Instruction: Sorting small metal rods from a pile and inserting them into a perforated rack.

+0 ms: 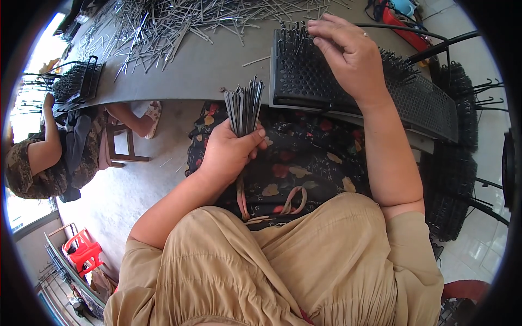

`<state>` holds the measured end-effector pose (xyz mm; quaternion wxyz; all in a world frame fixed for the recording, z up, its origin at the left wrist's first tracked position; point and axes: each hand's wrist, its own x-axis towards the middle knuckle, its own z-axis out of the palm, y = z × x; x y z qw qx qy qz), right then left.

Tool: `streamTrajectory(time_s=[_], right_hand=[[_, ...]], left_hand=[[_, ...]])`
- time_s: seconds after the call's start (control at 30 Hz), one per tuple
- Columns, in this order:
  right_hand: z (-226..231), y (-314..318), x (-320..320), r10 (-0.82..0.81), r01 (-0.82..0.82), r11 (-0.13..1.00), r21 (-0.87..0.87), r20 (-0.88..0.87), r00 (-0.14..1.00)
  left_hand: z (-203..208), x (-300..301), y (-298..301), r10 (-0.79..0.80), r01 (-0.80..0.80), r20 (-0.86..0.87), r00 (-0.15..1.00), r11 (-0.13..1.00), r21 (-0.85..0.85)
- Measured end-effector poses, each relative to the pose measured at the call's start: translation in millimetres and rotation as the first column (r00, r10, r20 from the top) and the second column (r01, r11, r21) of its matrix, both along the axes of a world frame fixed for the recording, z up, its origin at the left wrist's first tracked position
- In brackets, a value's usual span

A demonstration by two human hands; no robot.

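Observation:
My left hand (235,149) is closed round an upright bundle of thin dark metal strips (243,106) in front of the table edge. Several of the strips have small holes at their tops. At the black perforated rack (310,81), my right hand (350,57) reaches over from the right, thumb and fingers curled together beside the upper ends of upright dark strips (292,41). What its fingertips pinch is too small to make out. The strips stand in a cluster at the rack's left end, and more stand behind my right wrist.
Loose metal strips (168,27) lie heaped across the grey table (228,62). At the left sits another person (51,155) with a hand by a second filled rack (79,81). Dark racks with hooks (454,179) stand at right. A red plastic chair (82,252) is behind at lower left.

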<state>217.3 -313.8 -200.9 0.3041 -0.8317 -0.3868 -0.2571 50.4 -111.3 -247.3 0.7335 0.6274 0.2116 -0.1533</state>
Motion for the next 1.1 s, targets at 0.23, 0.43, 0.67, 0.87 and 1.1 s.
streamTrajectory(time_s=[0.23, 0.43, 0.67, 0.87, 1.1], right_hand=[[13.7, 27.8, -11.2, -0.177, 0.203, 0.962, -0.183, 0.153, 0.972], [8.1, 40.4, -8.0, -0.315, 0.39, 0.851, -0.353, 0.251, 0.915], [8.4, 35.8, 14.1, -0.158, 0.149, 0.983, -0.107, -0.078, 0.984], [3.3, 28.9, 8.6, -0.151, 0.142, 0.987, -0.068, -0.148, 0.977], [14.4, 30.1, 6.3, -0.053, 0.074, 0.975, -0.211, 0.107, 0.993]], left_hand=[[2.7, -2.0, 1.5, 0.01, -0.01, -0.019, 1.0, 1.0, -0.011], [1.3, -4.6, 5.0, 0.039, -0.039, -0.008, 0.999, 0.998, -0.042], [2.0, -5.8, 9.3, 0.025, -0.024, 0.008, 1.0, 0.999, -0.034], [-0.1, -5.3, 11.5, 0.023, -0.022, 0.031, 0.999, 0.999, -0.024], [-2.2, -2.1, 7.9, -0.008, 0.008, 0.035, 0.999, 1.0, -0.006]])
